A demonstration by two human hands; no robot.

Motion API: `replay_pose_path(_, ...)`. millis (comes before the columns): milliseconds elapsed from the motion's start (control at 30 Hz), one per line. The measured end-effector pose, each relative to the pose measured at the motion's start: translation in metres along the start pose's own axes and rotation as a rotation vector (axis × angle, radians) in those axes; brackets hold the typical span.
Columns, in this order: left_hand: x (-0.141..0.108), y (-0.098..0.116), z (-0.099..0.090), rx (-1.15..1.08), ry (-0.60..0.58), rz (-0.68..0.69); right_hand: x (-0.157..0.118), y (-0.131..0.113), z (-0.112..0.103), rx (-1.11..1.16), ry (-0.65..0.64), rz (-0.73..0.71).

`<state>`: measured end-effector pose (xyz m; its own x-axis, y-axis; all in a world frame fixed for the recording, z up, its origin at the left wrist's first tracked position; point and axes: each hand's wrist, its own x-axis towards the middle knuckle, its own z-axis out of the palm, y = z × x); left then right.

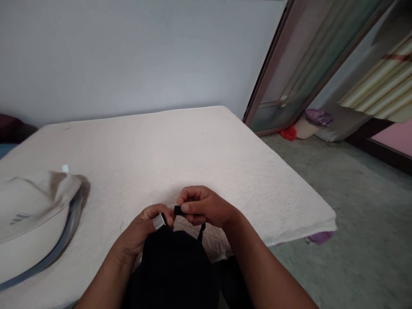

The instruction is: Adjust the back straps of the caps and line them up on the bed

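Observation:
My left hand [146,227] is closed, its thumb and fingers pinching a silver metal buckle [159,221] on a black strap. Close beside it, my right hand [206,207] pinches the black strap end [179,210] between thumb and forefinger, a little apart from the buckle. Below both hands hangs a black cap [180,270], rounded like a crown; its lower part runs out of the picture. To the left lie beige caps [35,214], stacked, the upper one with a small three-stripe logo and a grey brim showing underneath.
The hands are over a bed with a cream textured cover [154,146], against a pale wall [128,56]. A sliding glass door [289,77], a bin with a purple liner [310,124] and a red bag [289,133] stand at the right. Purple cloth [321,237] pokes out under the bed's edge.

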<state>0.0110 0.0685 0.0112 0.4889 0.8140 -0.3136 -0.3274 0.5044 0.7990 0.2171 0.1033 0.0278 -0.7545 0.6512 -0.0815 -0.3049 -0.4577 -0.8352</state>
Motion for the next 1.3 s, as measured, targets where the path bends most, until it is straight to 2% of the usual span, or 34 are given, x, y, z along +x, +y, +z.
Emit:
replay_pose_path(133,0.0,0.003,0.004,0.046,0.069,-0.045,-0.001,-0.002,0.007,-0.022,0.034,0.011)
replay_pose_path(267,0.002,0.005,0.009,0.079,0.211,-0.082,0.0,-0.003,0.011,-0.045,0.057,0.028)
replay_pose_path(467,0.002,0.006,0.014,0.077,0.27,-0.101,0.0,-0.003,0.013,-0.065,0.082,0.046)
replay_pose_path(833,0.002,0.009,0.005,0.134,0.128,-0.098,0.003,0.002,0.01,0.015,0.02,0.066)
replay_pose_path(967,0.001,0.007,0.003,0.118,0.166,-0.061,0.002,0.001,0.01,0.068,-0.01,0.082)
replay_pose_path(1100,0.002,0.005,0.003,0.103,0.228,-0.073,0.003,0.002,0.011,0.054,0.016,0.075)
replay_pose_path(1300,0.003,0.008,0.007,0.123,0.184,-0.077,0.003,0.003,0.009,0.036,0.051,0.058)
